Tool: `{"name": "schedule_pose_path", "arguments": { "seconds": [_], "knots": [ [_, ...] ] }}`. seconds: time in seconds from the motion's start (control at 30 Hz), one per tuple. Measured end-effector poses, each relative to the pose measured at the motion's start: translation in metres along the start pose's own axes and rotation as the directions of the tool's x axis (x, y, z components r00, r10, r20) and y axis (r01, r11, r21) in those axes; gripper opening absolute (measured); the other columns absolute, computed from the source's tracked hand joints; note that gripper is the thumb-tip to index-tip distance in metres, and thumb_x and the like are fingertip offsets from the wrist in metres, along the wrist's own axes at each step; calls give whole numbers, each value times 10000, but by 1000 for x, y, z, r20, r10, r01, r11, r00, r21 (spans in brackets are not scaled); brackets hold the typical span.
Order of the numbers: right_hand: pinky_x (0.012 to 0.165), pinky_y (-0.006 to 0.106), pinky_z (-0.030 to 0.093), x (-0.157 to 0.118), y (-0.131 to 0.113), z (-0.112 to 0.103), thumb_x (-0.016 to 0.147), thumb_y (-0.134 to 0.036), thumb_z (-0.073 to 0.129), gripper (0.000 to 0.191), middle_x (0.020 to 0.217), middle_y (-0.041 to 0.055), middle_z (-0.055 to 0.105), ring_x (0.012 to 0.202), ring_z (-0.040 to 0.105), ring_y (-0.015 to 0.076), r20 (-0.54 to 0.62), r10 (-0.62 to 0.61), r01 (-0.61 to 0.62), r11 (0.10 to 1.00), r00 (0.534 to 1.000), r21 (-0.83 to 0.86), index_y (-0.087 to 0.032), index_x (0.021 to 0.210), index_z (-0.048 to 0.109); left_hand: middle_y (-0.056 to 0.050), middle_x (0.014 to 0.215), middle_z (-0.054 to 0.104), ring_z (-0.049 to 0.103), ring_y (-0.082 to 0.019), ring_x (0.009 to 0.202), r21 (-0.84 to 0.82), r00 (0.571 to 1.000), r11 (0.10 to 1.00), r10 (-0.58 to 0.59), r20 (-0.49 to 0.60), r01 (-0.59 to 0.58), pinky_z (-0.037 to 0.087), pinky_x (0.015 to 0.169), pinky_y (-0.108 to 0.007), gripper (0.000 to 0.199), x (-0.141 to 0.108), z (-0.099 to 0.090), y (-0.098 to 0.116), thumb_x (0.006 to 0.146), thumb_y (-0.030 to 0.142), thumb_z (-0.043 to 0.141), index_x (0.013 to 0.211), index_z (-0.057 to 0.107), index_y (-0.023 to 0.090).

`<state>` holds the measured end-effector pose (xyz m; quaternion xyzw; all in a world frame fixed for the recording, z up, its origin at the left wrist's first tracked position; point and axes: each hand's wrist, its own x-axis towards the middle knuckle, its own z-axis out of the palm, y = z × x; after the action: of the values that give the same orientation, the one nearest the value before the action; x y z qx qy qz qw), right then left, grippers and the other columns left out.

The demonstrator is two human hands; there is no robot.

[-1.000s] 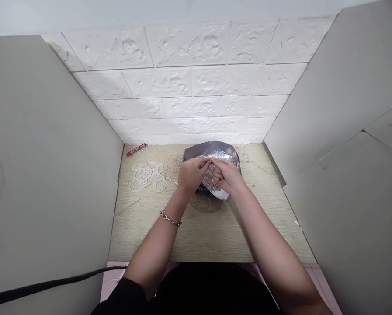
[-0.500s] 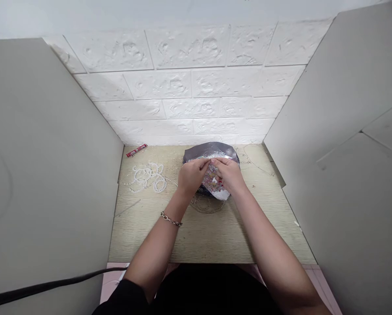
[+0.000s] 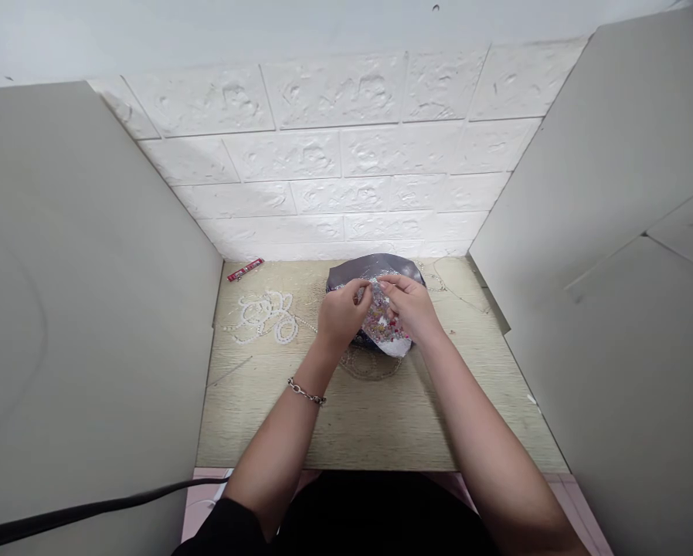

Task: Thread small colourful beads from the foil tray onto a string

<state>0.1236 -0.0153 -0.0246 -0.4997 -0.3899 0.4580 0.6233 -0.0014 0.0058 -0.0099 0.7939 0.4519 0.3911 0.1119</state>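
A grey, shiny pouch or bag [image 3: 349, 271] lies opened out near the back of the table, with many small multicoloured beads [image 3: 384, 320] in it. Above the beads my left hand [image 3: 340, 315] is closed in a pinch, thumb against forefinger. Just to its right, my right hand [image 3: 414, 306] also pinches, its fingertips almost touching the left ones. Whatever lies between the fingertips is too small to make out. A strand of clear beads [image 3: 372, 367] shows in front of the bag, partly under it.
White bead strings [image 3: 265, 316] lie coiled on the table [image 3: 375, 432] to the left. A small red packet [image 3: 245, 269] sits at the back left. Thin strands [image 3: 456, 291] trail at the back right. Grey panels [image 3: 91, 270] stand on both sides, with a white brick-pattern wall [image 3: 311, 154] behind.
The fingertips of my two hands have drawn slightly apart above the beads. My view has shifted a little; the bag and bead strings stay where they were.
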Motion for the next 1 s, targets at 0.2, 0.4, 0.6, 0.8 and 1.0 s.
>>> {"name": "schedule_pose_path", "arguments": {
  "seconds": [0.2,0.4,0.6,0.8,1.0],
  "knots": [
    [319,176,282,-1,-1,1,645,-348,602,209,439,-82,400,311,265,24,-5,10,-10,1000,1000,23,-197,788,587,-23,618,632,539,-96,533,-19,1000,1000,5,-29,-6,362,514,-191,230,0,1,0,779,294,451,828,631,159],
    [320,176,298,-3,-6,3,636,-343,610,209,428,-87,360,328,255,28,-10,21,-20,997,1000,70,-193,777,579,-22,622,634,541,-94,536,-28,999,999,18,-42,-19,371,521,-189,221,0,0,2,777,285,453,821,632,161],
    [311,170,295,-5,-7,5,631,-321,612,194,407,-91,330,326,243,28,-7,39,-38,994,999,98,-190,770,579,-21,628,638,531,-89,523,-19,998,1000,21,-60,-23,360,506,-186,229,-1,1,1,782,299,449,826,629,164],
    [310,172,295,-5,-8,6,633,-330,610,198,413,-93,322,324,237,27,-3,39,-39,995,999,90,-194,773,574,-24,657,646,522,-82,517,-32,999,999,21,-48,-22,353,502,-185,231,-1,1,1,783,293,449,833,631,160],
    [314,179,290,-6,-8,7,638,-329,604,188,394,-91,333,317,234,31,18,45,-46,994,999,95,-193,762,566,-26,638,643,536,-89,530,-30,999,999,15,-43,-16,363,509,-187,225,-1,0,4,774,287,464,832,639,159]
  ]
}}
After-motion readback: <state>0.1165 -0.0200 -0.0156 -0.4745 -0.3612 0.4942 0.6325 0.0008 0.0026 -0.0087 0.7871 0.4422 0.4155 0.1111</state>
